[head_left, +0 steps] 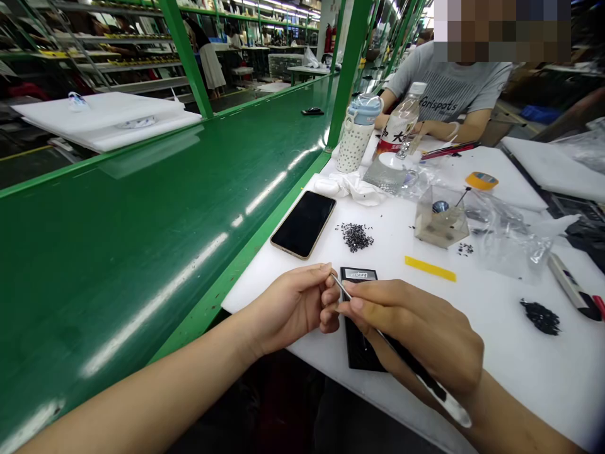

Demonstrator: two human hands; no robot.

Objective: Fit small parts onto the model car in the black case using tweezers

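Note:
Thumb and forefinger of my left hand [302,302] are pinched together; what they hold, if anything, is too small to make out. My right hand [416,328] grips a slim pen-like tool [425,377] with a thin metal shaft and a dark handle ending in white. Its metal tip meets the left fingertips. Under both hands lies a flat black case [358,347] with a silver label, partly covered by the right hand. Just beyond is a pile of tiny black parts [358,237], with a phone [304,224] to its left.
Left of the white worktop [293,345] runs a green conveyor belt [142,252]. Farther back stand a dotted cup [353,142], a bottle [401,123] and a clear box [441,221]. A yellow strip [430,268], a cutter [573,284] and dark pieces [540,316] lie rightward. Another person [449,94] sits opposite.

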